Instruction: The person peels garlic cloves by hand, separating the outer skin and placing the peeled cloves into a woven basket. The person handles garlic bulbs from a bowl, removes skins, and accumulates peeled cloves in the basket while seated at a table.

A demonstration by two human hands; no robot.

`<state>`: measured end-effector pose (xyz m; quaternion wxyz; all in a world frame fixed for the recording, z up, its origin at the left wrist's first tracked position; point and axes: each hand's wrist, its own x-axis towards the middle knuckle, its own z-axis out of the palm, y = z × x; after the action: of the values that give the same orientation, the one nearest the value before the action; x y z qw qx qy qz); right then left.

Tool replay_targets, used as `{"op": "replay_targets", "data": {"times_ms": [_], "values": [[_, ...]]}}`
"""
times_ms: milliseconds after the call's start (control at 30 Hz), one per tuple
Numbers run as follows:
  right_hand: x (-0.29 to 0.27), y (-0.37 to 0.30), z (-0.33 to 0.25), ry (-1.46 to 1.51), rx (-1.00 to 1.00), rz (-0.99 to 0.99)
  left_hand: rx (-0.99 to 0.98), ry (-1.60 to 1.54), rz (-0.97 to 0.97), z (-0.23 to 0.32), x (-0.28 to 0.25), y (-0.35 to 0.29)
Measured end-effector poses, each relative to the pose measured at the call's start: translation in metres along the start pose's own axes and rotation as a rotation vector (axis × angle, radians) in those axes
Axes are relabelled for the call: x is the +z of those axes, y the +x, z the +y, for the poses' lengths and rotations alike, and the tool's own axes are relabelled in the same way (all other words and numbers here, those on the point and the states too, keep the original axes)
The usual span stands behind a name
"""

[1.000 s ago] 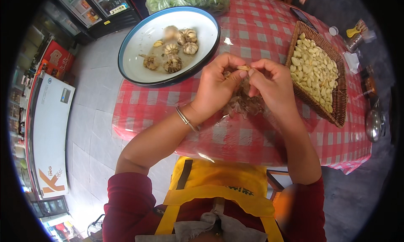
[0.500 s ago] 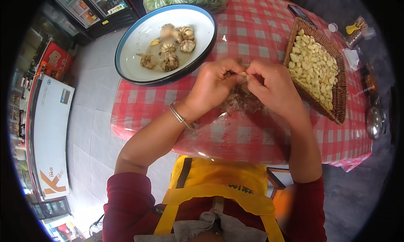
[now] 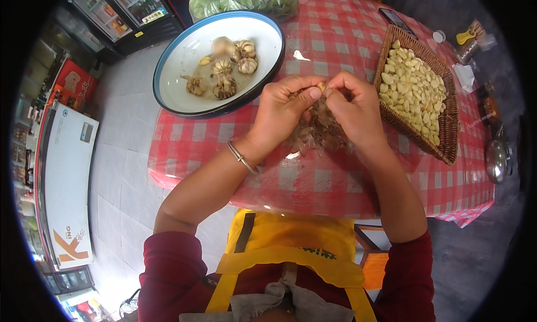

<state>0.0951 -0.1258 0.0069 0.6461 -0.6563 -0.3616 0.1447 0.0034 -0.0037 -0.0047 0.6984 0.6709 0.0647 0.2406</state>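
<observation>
Both hands meet over a heap of brown papery garlic skins (image 3: pixel 315 133) on the table. Between their fingertips is a small garlic clove (image 3: pixel 321 86), mostly covered by the fingers. My left hand (image 3: pixel 281 110) pinches it with thumb and forefinger, a metal bangle on that wrist. My right hand (image 3: pixel 356 110) is closed on the clove from the other side. At the left, a white enamel basin (image 3: pixel 173 78) with a blue rim holds several unpeeled garlic bulbs (image 3: pixel 223 67). To the right, a brown wicker basket (image 3: pixel 415 138) is filled with pale peeled cloves (image 3: pixel 417 90).
A red checked tablecloth (image 3: pixel 330 179) under clear plastic covers the table. Behind the basin lies a bag of green vegetables (image 3: pixel 243 2). A phone (image 3: pixel 396 21), a white cap (image 3: pixel 439 36), a crumpled tissue (image 3: pixel 464 77) and a metal pot (image 3: pixel 497 161) sit toward the right edge.
The clove has turned and come slightly up between my fingertips, and both hands have shifted a little. A small pale scrap now shows on the cloth beside the basin.
</observation>
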Motion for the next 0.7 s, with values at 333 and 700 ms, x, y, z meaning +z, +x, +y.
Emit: {"op": "replay_targets", "data": {"times_ms": [333, 700], "values": [[0.007, -0.004, 0.001, 0.013, -0.042, -0.009, -0.162, -0.229, -0.094, 0.007, 0.000, -0.001], [-0.006, -0.002, -0.006, -0.253, -0.048, 0.058, -0.204, -0.351, -0.019, 0.012, 0.003, -0.003]]}}
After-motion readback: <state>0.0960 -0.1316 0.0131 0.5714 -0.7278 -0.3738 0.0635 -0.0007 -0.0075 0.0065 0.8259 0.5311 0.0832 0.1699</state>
